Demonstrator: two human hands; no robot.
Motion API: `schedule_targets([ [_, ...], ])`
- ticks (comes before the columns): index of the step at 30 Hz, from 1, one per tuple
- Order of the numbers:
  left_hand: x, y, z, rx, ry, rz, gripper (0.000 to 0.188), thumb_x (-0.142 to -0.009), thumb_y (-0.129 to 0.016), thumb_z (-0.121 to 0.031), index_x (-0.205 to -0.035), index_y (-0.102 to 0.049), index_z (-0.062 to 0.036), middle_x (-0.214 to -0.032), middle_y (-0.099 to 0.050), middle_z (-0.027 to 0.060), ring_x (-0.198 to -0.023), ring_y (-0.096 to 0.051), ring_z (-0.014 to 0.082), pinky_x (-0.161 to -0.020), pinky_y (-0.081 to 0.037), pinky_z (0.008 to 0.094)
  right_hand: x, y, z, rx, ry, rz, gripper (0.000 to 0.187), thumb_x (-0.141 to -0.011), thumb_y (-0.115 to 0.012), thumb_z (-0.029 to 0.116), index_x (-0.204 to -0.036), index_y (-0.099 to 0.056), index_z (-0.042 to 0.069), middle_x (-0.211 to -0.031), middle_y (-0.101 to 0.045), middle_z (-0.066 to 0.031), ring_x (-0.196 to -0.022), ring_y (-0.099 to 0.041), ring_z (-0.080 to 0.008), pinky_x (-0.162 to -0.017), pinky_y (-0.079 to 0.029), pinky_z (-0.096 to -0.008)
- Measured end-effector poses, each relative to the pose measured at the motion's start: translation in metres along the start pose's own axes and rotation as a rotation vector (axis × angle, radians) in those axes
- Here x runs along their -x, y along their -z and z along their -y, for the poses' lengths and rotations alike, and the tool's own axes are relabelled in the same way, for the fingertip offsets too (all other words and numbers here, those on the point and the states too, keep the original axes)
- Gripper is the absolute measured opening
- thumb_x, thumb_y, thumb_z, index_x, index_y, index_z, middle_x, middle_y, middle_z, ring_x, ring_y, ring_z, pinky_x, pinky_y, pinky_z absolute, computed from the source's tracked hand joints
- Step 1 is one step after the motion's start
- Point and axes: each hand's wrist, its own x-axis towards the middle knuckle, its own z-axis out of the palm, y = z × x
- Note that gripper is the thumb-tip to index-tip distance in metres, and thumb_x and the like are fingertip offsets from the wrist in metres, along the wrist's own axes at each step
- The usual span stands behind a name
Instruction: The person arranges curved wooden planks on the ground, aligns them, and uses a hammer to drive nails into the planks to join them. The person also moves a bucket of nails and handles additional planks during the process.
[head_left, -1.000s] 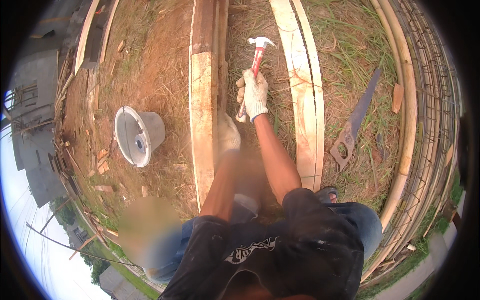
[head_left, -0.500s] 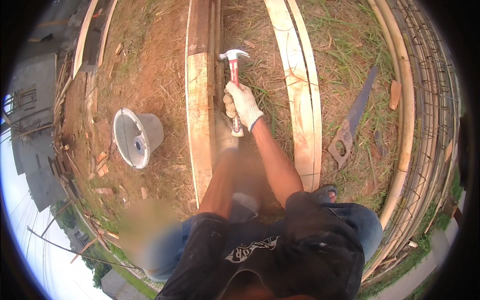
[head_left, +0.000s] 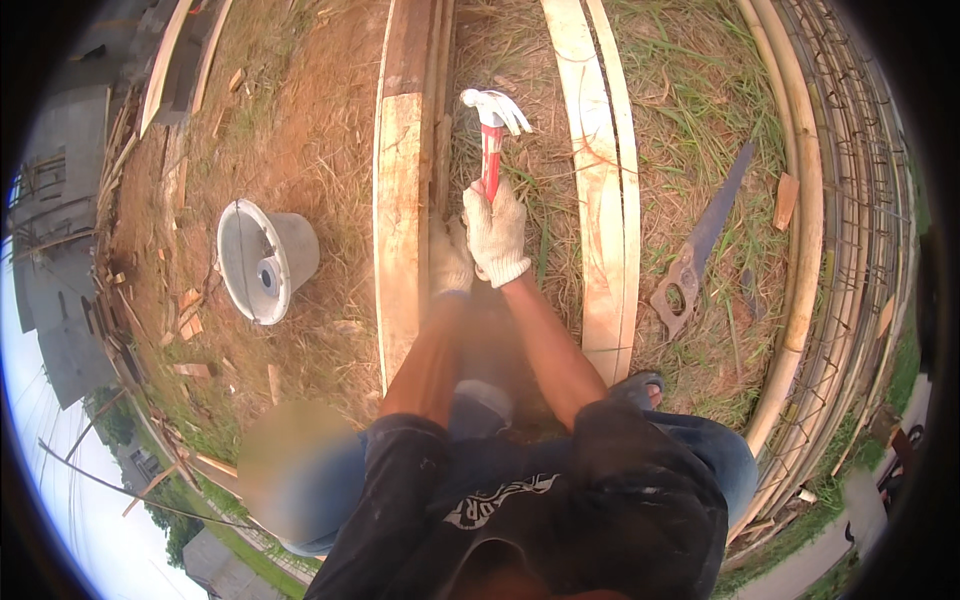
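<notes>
Bright, diffuse daylight reaches my right hand [head_left: 497, 235] from the open air, with soft shadows. The hammer [head_left: 491, 150] above my fist reads clearly, its metal head shining pale. Just left of my grip, my left hand [head_left: 450, 262] looks hazy, and a brownish smear [head_left: 490, 328] fogs the space below both. Farther down and left, a tan-and-blue patch [head_left: 300, 465] is wholly blurred. Beyond that, the sky [head_left: 85, 490] burns nearly white. Well right of my grip, the pole [head_left: 813, 210] bows with the fisheye, toward a black rim.

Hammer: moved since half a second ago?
Yes: the hammer has shifted right, its head now farther from the wooden beam on its left.
</notes>
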Motion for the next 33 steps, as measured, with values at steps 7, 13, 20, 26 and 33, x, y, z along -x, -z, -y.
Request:
schedule_targets([
  [7, 0.003, 0.002, -0.008, -0.368, -0.065, -0.168, 0.054, -0.117, -0.043, -0.029, -0.165, -0.039, -0.0036, -0.157, -0.054, 0.0187, -0.144, -0.051, 0.0257, -0.123, -0.036, 0.0342, -0.022, 0.026, 0.025, 0.429, 0.048, 0.176, 0.031, -0.107, -0.068, 0.028, -0.107, -0.063, -0.003, -0.079, -0.071, -0.0128, -0.072, -0.07, -0.0234, -0.064, -0.053, -0.0383],
  [13, 0.011, -0.005, -0.02, -0.673, -0.021, -0.224, 0.044, -0.106, -0.051, -0.014, -0.147, -0.056, 0.0027, -0.137, -0.064, 0.0286, -0.128, -0.062, 0.0392, -0.11, -0.045, 0.0467, -0.018, 0.041, 0.019, 0.045, 0.272, 0.073, 0.026, -0.108, -0.067, 0.025, -0.106, -0.059, 0.0, -0.077, -0.069, -0.0107, -0.065, -0.068, -0.0202, -0.059, -0.053, -0.0361],
  [20, -0.01, 0.032, 0.034, -0.787, -0.476, -0.402, 0.042, -0.102, -0.055, -0.012, -0.14, -0.063, 0.0051, -0.12, -0.072, 0.0321, -0.112, -0.071, 0.0488, -0.097, -0.055, 0.051, -0.012, 0.014, 0.013, 0.452, 0.177, 0.151, 0.027, -0.108, -0.067, 0.025, -0.107, -0.059, 0.0, -0.079, -0.072, -0.0141, -0.068, -0.072, -0.0232, -0.062, -0.054, -0.0393],
  [26, 0.014, -0.008, -0.034, -0.826, 0.034, -0.108, 0.064, -0.101, -0.048, 0.005, -0.164, -0.043, -0.0052, -0.159, -0.052, 0.0273, -0.15, -0.048, 0.0377, -0.129, -0.034, 0.0437, -0.018, 0.045, 0.072, 0.024, 0.354, -0.076, 0.024, -0.108, -0.066, 0.026, -0.103, -0.062, 0.003, -0.073, -0.066, -0.0049, -0.055, -0.062, -0.0187, -0.05, -0.05, -0.0314],
  [33, 0.003, 0.007, -0.014, -0.68, -0.33, -0.171, 0.064, -0.098, -0.051, 0.003, -0.162, -0.044, -0.0021, -0.156, -0.053, 0.0292, -0.145, -0.052, 0.0421, -0.123, -0.039, 0.0448, -0.031, 0.025, 0.024, 0.485, 0.115, 0.086, 0.022, -0.105, -0.069, 0.022, -0.107, -0.061, 0.001, -0.077, -0.07, -0.0192, -0.07, -0.072, -0.0361, -0.061, -0.054, -0.0452],
])
